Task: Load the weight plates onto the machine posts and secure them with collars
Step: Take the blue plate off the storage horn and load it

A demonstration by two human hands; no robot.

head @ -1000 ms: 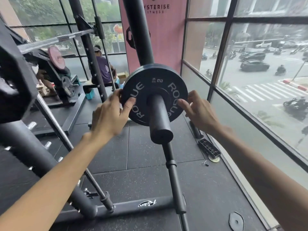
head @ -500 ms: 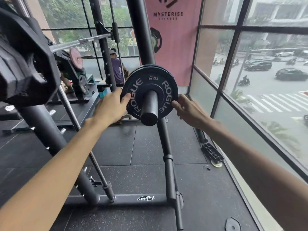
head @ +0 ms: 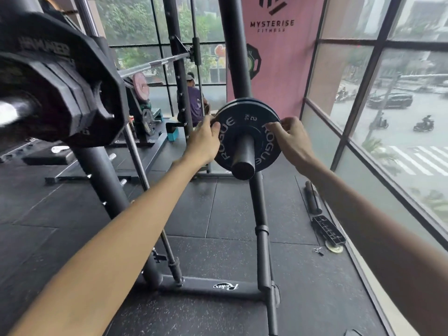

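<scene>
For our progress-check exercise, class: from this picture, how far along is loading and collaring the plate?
Done: the Rogue plate sits on the post, set well back from its end. In hand: the left hand and right hand grip its rim on either side. Left: no collar shows on the post, so securing remains.

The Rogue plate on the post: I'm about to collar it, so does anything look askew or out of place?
Nothing stands out. The plate sits square on the post, right in front of another plate, left hand and right hand gripping its rim. No collar is on yet.
</scene>
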